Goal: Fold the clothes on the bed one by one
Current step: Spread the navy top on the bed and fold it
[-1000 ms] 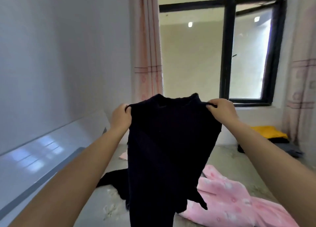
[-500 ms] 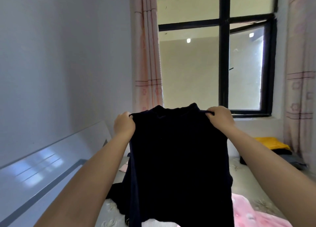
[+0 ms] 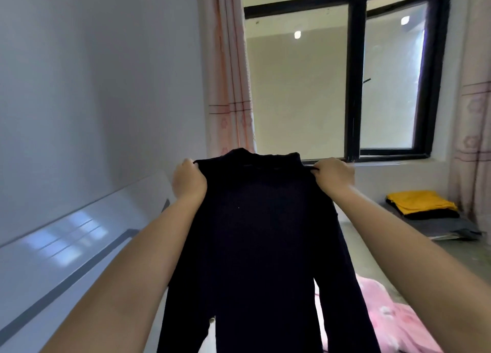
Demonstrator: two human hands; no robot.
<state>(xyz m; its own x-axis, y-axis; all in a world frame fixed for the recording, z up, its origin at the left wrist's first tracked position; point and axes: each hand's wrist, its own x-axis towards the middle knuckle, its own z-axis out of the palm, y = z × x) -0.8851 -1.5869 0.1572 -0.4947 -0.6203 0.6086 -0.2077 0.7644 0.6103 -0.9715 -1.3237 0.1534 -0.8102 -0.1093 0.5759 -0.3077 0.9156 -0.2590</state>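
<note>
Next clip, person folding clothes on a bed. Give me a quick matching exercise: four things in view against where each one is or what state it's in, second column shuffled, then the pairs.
Things
1. dark top
2. pink garment
3. yellow garment
4. curtain

Place or state
A. folded on a dark stack at the far right of the bed
B. hanging left of the window
C. held up by its shoulders, left hand and right hand each with a grip on it
D. lying loose on the bed, lower right

Pairs: 1-C, 2-D, 3-A, 4-B

sweater (image 3: 260, 246) hangs between hands | pyjamas (image 3: 385, 318) right, on bed (image 3: 451, 257) | window (image 3: 356, 81) behind
</note>
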